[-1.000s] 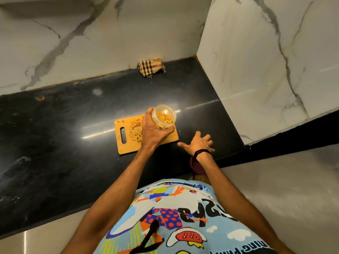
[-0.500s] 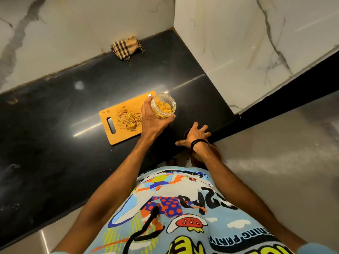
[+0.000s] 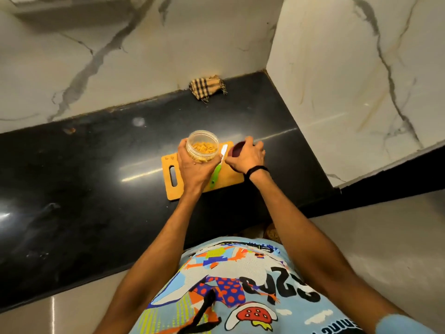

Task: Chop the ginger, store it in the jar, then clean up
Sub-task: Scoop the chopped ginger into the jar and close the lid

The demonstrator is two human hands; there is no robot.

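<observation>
My left hand (image 3: 192, 168) grips a clear plastic jar (image 3: 203, 148) holding chopped ginger, its mouth uncovered, above the orange cutting board (image 3: 172, 189). My right hand (image 3: 245, 157) holds a dark maroon lid (image 3: 237, 150) just right of the jar, over the board's right half. A knife with a green handle and white blade (image 3: 218, 171) lies on the board between my hands. Any ginger left on the board is hidden by my hands.
The board sits on a black stone counter (image 3: 96, 179) near its front edge. A checked cloth (image 3: 206, 87) lies at the back against the marble wall. A marble pillar (image 3: 356, 80) bounds the counter on the right. Grey floor (image 3: 385, 237) lies below.
My right hand rose from below the counter edge holding the maroon lid and came beside the jar. The jar stayed in my left hand. The camera view shifted.
</observation>
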